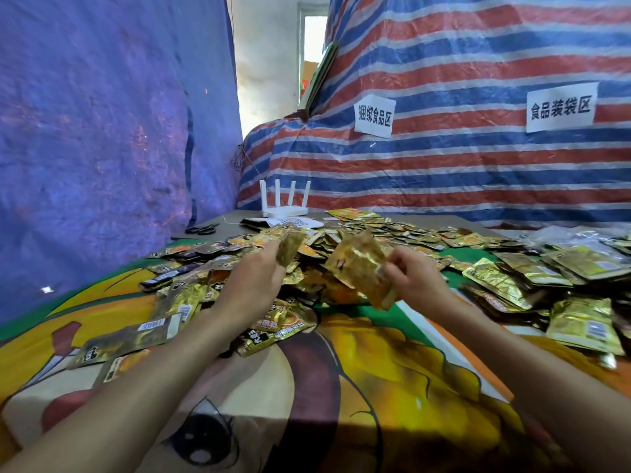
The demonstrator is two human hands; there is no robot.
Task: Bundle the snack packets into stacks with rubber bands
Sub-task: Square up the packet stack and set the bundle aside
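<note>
A big heap of gold foil snack packets (386, 237) covers the middle of the table. My left hand (254, 279) holds one packet (290, 247) lifted above the heap, gripped by its lower edge. To its right, my right hand (415, 276) grips a stack of several packets (358, 268), held tilted above the table's near side. I can see no rubber band.
A cartoon-printed cloth (358, 387) covers the table. Bundled packets (553, 264) lie at the right. Scissors (202, 229), a white router (286, 206) and a paper sheet sit at the back. Blue and striped tarps wall in the table.
</note>
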